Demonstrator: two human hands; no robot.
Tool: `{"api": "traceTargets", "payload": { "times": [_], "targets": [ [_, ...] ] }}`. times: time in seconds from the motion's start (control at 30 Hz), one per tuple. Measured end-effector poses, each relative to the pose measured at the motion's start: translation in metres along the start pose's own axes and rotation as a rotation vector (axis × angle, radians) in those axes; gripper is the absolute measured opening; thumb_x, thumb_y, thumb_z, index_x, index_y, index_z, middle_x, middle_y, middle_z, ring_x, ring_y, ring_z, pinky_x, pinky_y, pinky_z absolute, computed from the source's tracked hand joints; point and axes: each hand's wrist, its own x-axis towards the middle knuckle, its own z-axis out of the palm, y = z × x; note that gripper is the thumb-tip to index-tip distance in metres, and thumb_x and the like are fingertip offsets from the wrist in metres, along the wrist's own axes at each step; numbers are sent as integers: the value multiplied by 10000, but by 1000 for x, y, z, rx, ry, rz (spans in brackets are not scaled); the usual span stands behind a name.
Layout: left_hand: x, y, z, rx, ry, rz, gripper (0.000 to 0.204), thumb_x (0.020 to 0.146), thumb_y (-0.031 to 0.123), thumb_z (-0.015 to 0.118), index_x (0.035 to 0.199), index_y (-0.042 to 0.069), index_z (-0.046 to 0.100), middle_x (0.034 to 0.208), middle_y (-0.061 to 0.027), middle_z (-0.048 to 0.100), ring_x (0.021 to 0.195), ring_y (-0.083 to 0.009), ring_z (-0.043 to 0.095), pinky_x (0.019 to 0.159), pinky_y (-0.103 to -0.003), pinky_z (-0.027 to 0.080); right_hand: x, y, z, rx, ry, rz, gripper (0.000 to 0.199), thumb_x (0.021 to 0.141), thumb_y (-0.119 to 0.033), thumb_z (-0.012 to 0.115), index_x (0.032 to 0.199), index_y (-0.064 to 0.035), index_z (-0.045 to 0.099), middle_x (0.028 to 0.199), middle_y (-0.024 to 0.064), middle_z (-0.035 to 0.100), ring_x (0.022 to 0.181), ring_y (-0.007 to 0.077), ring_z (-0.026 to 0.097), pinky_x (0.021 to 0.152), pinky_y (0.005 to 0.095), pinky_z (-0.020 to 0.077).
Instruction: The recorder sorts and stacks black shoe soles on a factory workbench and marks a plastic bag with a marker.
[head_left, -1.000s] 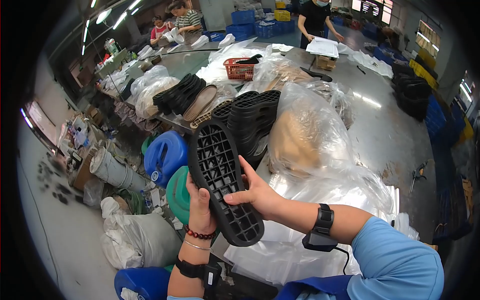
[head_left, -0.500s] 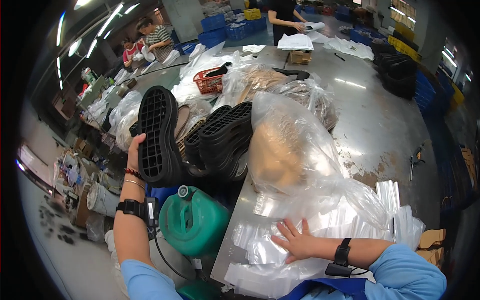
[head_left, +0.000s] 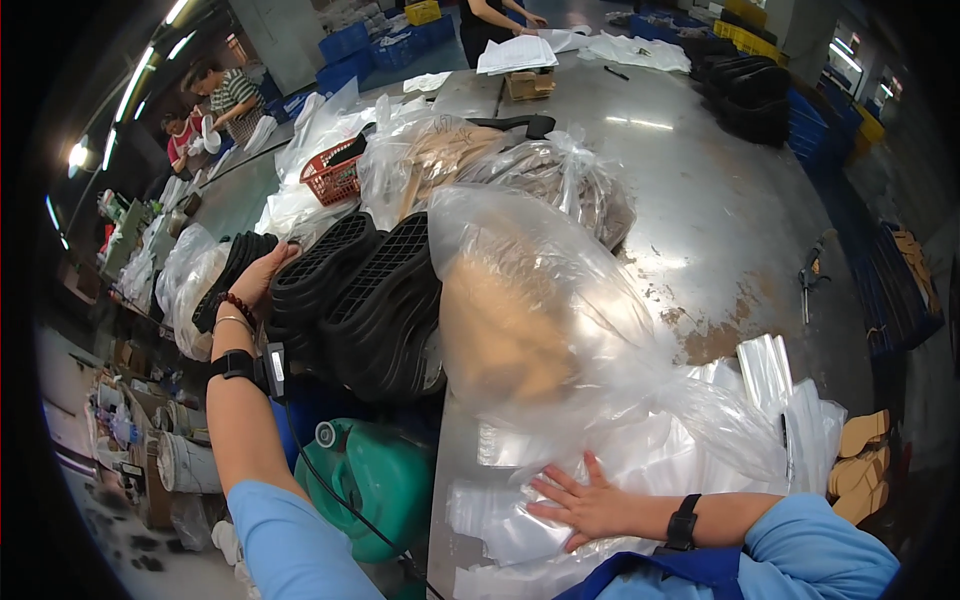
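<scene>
My left hand reaches in among black shoe soles, between a ridged sole on its left and a stack of soles on its right. It touches the soles, but its fingers are mostly hidden, so a grip cannot be made out. The stacked soles have a grid pattern on the faces turned up. My right hand lies open, fingers spread, on flat clear plastic bags at the table's near edge. Just beyond it rests a large clear bag with tan pieces inside.
A green jerrycan stands below the table's left edge. Farther back are a red basket and more filled bags. Scissors lie at the right of the metal table. Black items are heaped at the far right. Other people work beyond.
The sole my left hand held up is no longer raised; the hand is now down among the soles. My right hand stays flat on the bags. The view has shifted, moving the scene left.
</scene>
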Motion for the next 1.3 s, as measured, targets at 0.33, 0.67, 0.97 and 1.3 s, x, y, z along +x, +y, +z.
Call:
{"api": "traceTargets", "payload": {
  "times": [0.33, 0.67, 0.97, 1.3],
  "targets": [
    [-103, -36, 71, 621, 872, 1041, 348, 917, 102, 564, 1234, -38, 529, 1304, -167, 542, 1200, -271, 515, 1043, -360, 361, -8, -4, -4, 61, -31, 20, 1030, 680, -589, 695, 1506, -225, 198, 1588, 130, 75, 1468, 314, -41, 991, 782, -40],
    [-312, -156, 418, 432, -1, 1216, 192, 749, -6, 623, 932, 40, 656, 1214, -226, 578, 1135, -359, 561, 1032, -514, 368, -36, -21, -39, 148, 139, -26, 851, 732, -328, 734, 1460, -155, 328, 1504, 160, 322, 1407, 329, 267, 1115, 621, 134],
    [-390, -223, 460, 450, 127, 1023, 192, 751, -95, 576, 903, -3, 650, 1039, -181, 655, 938, -334, 634, 893, -426, 482, -227, -57, -33, 828, 167, 36, 694, 774, -340, 710, 1346, -29, 470, 1197, 199, 616, 1069, 345, 606, 916, 396, 466],
    [-473, -245, 668, 496, -63, 870, 159, 871, -27, 572, 996, -19, 669, 960, -150, 687, 881, -260, 651, 816, -348, 513, -657, -26, -68, 1178, 759, 299, 536, 924, -200, 631, 1394, -53, 419, 1195, 103, 603, 1074, 159, 588, 946, 301, 457]
  ]
}}
